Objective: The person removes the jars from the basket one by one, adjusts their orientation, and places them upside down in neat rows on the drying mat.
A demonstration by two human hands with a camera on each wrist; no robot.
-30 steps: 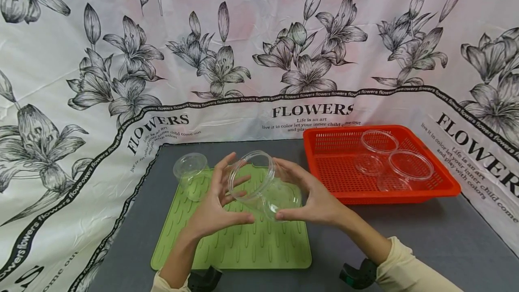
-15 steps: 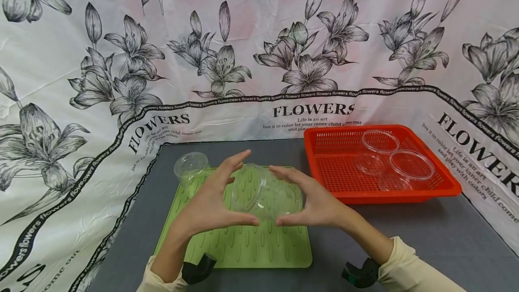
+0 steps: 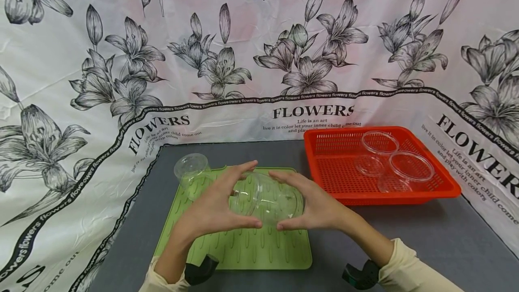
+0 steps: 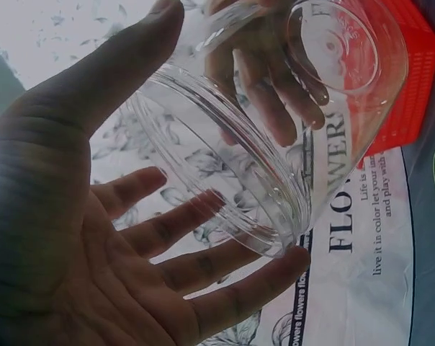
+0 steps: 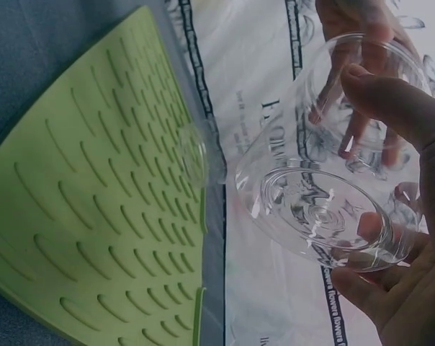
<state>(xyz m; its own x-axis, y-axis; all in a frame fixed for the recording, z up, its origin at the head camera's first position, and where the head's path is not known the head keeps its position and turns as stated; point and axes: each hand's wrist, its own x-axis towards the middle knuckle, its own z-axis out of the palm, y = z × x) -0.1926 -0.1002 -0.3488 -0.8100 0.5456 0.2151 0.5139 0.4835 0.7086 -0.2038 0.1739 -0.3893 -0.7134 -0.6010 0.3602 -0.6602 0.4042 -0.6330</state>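
cup (image 3: 265, 198), clear plastic, is held on its side between both hands above the green mat (image 3: 243, 247). its open rim faces the left hand (image 3: 211, 208); its base faces the right hand (image 3: 318, 206).

left hand: fingers (image 4: 225, 263) spread, with gaps between them. the thumb tip and index fingertip touch the rim from opposite sides. the other fingers lie extended behind the rim; the left wrist view shows them straight, not curled round the wall.

right hand: thumb under the base end, fingers over the top. the right wrist view shows the fingertips (image 5: 361, 76) bent onto the wall near the base, gripping it. the fingers are slightly apart.

the cup is tilted, not upright, and clear of the mat surface in the head view.

surroundings:
- the mat lies on a grey table (image 3: 425, 238), ribbed side up.
- a second clear cup (image 3: 191, 168) sits at the mat's far left corner, well apart from the hands. whether it touches the mat cannot be told.
- a red basket (image 3: 442, 188) stands to the right of the mat, near it. it contains several clear lids (image 3: 411, 165), some overlapping.
- a flower-print sheet (image 3: 259, 48) forms the backdrop and covers both sides of the table.
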